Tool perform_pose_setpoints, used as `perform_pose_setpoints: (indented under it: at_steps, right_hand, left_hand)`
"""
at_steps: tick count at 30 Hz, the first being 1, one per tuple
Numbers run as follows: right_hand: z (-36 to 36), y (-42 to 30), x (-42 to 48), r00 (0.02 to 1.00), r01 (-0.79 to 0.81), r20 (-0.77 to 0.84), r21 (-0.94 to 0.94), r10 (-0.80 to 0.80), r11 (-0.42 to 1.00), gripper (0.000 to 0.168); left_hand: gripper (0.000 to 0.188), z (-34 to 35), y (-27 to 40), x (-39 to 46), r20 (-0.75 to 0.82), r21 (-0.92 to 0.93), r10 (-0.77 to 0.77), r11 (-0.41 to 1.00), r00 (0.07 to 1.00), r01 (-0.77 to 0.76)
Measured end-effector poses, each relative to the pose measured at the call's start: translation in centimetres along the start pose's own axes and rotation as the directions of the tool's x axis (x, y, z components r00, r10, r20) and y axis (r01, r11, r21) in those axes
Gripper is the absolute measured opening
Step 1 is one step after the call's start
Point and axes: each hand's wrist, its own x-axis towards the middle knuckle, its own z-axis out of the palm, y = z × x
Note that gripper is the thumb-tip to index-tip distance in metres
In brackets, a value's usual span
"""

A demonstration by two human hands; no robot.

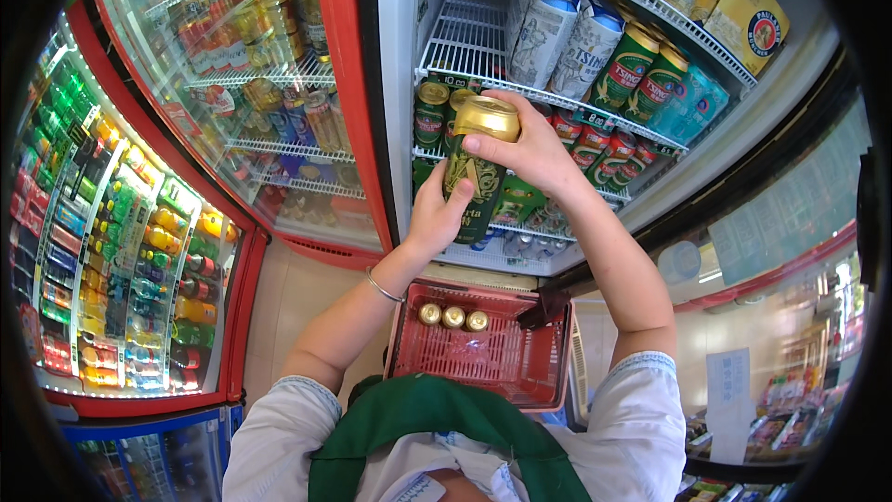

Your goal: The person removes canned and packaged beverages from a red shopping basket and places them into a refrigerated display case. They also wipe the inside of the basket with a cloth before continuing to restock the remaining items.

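Both my hands hold one tall drink can, dark green with a gold top, in front of the open fridge. My left hand grips its lower left side, thumb across the front. My right hand wraps the upper right side near the rim, with its thumb on the front. The can is slightly tilted, its lid towards the camera. Below it stands a red plastic shopping basket, with three gold-topped cans in a row at its far left and a dark cloth-like piece over its right rim.
Wire fridge shelves hold green Tsingtao cans, white cartons and red cans. The open glass door stands at the right. A red-framed closed fridge and a lit bottle cooler are at the left.
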Motion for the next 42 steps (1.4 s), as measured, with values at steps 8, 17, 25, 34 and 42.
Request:
perform_pose_setpoints:
  at_steps: [8,17,25,34,42]
  right_hand:
    - [-0.9,-3.9,4.6,0.754,0.497,-0.214,-0.430,-0.621,0.753,0.069]
    - [-1.2,-0.8,15.1,0.757,0.393,-0.325,-0.467,-0.567,0.792,0.075]
    - [-1.9,0.4,21.4,0.858,0.354,-0.206,-0.425,-0.470,0.833,0.083]
    - [0.3,3.4,15.2,0.877,0.410,-0.263,-0.028,-0.403,0.912,0.066]
    - [8.6,23.7,-11.5,0.952,0.050,-0.242,-0.481,-0.188,0.875,0.013]
  left_hand:
    - [0.066,-3.0,1.9,7.3,-0.134,0.408,0.342,0.874,0.930,-0.263]
    - [0.071,-4.3,0.5,10.1,0.220,0.786,0.298,0.510,0.929,-0.350]
    - [0.068,-4.9,-0.1,11.0,0.289,0.802,0.369,0.410,0.883,-0.434]
    - [0.040,-4.1,-0.6,11.9,0.301,0.803,0.390,0.388,0.870,-0.452]
    - [0.027,-3.7,-8.1,0.0,0.179,0.592,0.442,0.665,0.879,-0.455]
